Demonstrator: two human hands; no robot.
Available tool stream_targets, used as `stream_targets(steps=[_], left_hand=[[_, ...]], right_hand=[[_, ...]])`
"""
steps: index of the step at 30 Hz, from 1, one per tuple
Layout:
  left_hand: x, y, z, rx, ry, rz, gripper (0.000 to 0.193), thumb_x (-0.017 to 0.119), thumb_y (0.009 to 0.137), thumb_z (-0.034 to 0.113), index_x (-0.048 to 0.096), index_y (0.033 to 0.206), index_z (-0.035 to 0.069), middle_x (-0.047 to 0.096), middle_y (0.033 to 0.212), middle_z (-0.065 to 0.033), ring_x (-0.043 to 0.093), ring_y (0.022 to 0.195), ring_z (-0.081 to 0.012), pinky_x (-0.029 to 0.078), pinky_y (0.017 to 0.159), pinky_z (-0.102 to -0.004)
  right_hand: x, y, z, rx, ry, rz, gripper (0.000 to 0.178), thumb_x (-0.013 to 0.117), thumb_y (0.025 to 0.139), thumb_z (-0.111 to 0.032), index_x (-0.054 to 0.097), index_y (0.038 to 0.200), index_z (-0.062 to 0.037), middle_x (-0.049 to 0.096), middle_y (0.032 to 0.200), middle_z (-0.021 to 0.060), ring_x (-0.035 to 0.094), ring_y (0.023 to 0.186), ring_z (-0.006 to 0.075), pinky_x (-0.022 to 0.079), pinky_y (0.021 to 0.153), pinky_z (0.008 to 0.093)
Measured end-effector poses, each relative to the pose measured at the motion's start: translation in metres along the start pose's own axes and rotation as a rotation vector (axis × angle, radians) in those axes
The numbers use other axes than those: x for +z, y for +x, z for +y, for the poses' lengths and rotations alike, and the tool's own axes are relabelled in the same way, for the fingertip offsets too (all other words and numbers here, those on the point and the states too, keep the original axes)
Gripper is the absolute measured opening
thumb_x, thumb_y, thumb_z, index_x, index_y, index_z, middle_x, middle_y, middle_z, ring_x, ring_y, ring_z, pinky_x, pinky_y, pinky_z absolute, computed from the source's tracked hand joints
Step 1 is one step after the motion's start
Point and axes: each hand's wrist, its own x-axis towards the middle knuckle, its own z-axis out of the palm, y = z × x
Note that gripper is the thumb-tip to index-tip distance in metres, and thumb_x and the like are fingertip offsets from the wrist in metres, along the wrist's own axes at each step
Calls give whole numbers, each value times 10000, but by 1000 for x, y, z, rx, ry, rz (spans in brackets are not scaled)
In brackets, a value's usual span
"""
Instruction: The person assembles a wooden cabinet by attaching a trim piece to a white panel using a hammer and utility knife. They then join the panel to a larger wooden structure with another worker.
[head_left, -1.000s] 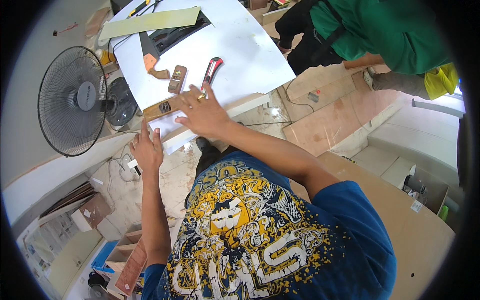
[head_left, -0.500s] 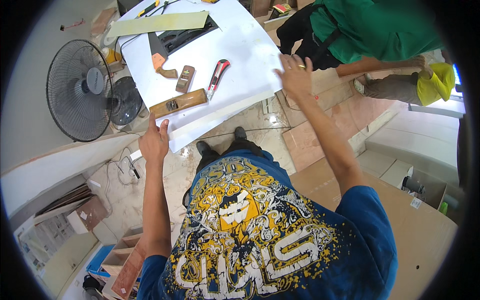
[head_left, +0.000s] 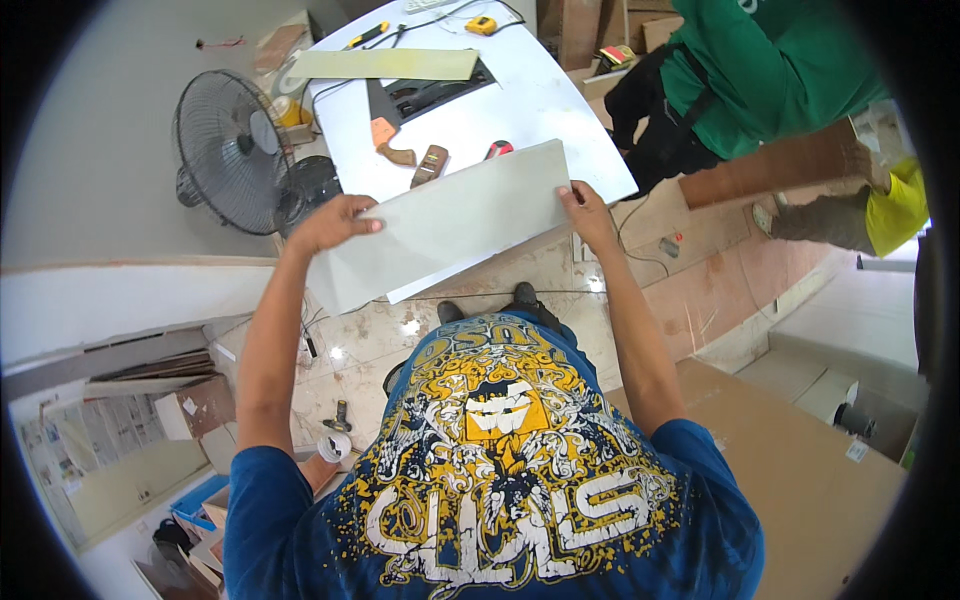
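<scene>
A long pale grey-white board (head_left: 450,228) is held in front of me, its broad face tilted up, across the near part of the white table (head_left: 550,110). My left hand (head_left: 338,222) grips its left end, thumb on the face. At the right end my right hand (head_left: 588,212) is closed around the edge. Just beyond the board lie a small wooden hand plane (head_left: 430,165), a saw with an orange and brown handle (head_left: 385,135) and a red utility knife (head_left: 499,149), mostly covered by the board. The larger wooden plane is hidden.
On the table's far side are a yellowish strip (head_left: 385,65), a black tray (head_left: 440,97) and a yellow tape measure (head_left: 481,25). A fan (head_left: 230,150) stands left. One person in green (head_left: 770,70) and another in yellow (head_left: 893,205), near a brown board (head_left: 770,165), are right.
The board, seen edge-on before, has turned its broad face up and now covers the larger plane and most of the knife. My right hand has closed on its end. The view has shifted.
</scene>
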Motion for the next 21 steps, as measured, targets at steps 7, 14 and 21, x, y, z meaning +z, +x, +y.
stream_targets(steps=[7, 14, 21], left_hand=[[-41, -39, 58, -82, -134, -60, 523, 737, 1011, 318, 681, 1397, -30, 776, 1227, -82, 688, 1117, -167, 510, 1040, -327], [-44, -64, 46, -8, -203, 9, 560, 678, 1035, 440, 685, 1426, 40, 727, 1355, -139, 620, 1311, -233, 433, 1163, -331], [-38, -74, 38, -155, -267, 60, 665, 438, 1113, 613, 709, 1369, 62, 762, 997, -64, 640, 1002, -101, 481, 908, -266]], right_hand=[[-29, 6, -86, -44, 101, 51, 412, 713, 1048, -377, 737, 1128, 27, 714, 938, 57, 605, 885, 136, 506, 832, 303], [-35, 2, -112, -3, 142, -25, 393, 724, 1047, -361, 743, 1099, 28, 693, 938, 15, 576, 862, 93, 477, 794, 260], [-27, -3, -89, 109, 183, -80, 390, 751, 1031, -382, 742, 1067, 6, 620, 877, -29, 501, 799, 64, 411, 701, 232]])
